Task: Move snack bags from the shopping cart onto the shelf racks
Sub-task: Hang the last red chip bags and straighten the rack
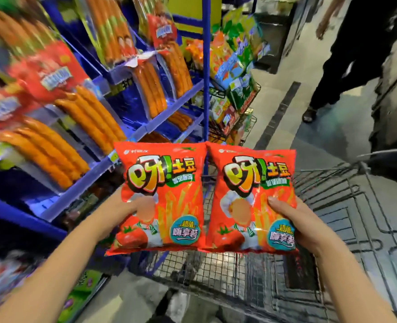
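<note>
1. Blue shelf racks (206, 66) fill the left side and rise in sloped tiers. They are loaded with clear packs of orange sausages (88, 117), many under red header cards.
2. A wire shopping cart (227, 271) takes up the lower right, its mesh basket just below the two held bags. The part of the basket that shows holds no bags.
3. A grey tiled floor (274, 101) runs up the aisle on the right. A bystander in dark clothes (360, 54) stands on it near the top right corner.
4. Just past the blue end post, a black wire stand (251, 99) carries mixed green, blue and orange packets.
5. Two matching red snack bags are held upright over the near end of the cart with their printed fronts facing the camera. The left bag (162, 183) and the right bag (251, 183) sit side by side, and their inner edges meet at the top.
6. The left hand (123, 213) grips the left bag at its outer edge. The thumb lies across the front and the fingers are hidden behind.
7. The right hand (293, 220) grips the right bag the same way, with the thumb pressed on the front near the outer edge and the fingers wrapped behind.
</note>
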{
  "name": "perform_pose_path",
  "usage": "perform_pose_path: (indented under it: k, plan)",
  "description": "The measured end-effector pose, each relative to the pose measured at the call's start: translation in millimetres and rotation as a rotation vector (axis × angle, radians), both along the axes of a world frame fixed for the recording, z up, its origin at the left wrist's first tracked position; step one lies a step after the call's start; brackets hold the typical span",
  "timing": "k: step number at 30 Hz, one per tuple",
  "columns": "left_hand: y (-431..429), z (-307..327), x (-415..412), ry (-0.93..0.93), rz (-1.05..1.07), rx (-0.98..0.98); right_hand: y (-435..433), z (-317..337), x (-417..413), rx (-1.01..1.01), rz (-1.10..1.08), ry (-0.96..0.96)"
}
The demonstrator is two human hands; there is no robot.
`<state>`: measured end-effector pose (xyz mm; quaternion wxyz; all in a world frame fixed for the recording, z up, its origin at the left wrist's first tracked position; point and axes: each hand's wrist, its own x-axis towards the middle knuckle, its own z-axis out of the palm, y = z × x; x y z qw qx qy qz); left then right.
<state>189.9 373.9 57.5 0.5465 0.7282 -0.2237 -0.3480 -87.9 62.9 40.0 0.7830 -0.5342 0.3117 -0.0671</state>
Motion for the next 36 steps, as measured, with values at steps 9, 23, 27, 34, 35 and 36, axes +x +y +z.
perform_pose_path:
  k: [9,23,27,34,35,36]
  plan:
    - [127.8,16.8,-87.1,-0.037,0.494,0.013,47.2,28.0,56.5,-0.062,0.335,-0.126]
    - [381.4,70.2,-282.9,-0.167,1.182,-0.091,320.6,82.5,131.0,-0.048,0.834,-0.354]
    - [467.9,87.6,-348.0,-0.149,1.282,-0.123,425.1,100.4,118.6,-0.079,0.960,-0.416]
    - [611.8,114.3,-437.1,-0.241,1.472,-0.059,608.1,133.0,92.4,-0.058,1.113,-0.505]
    - [630.2,118.5,-445.9,-0.253,1.478,-0.072,632.6,138.7,87.7,-0.059,1.125,-0.513]
    - [647.3,123.7,-454.7,-0.266,1.503,-0.077,655.6,143.9,83.9,-0.058,1.146,-0.522]
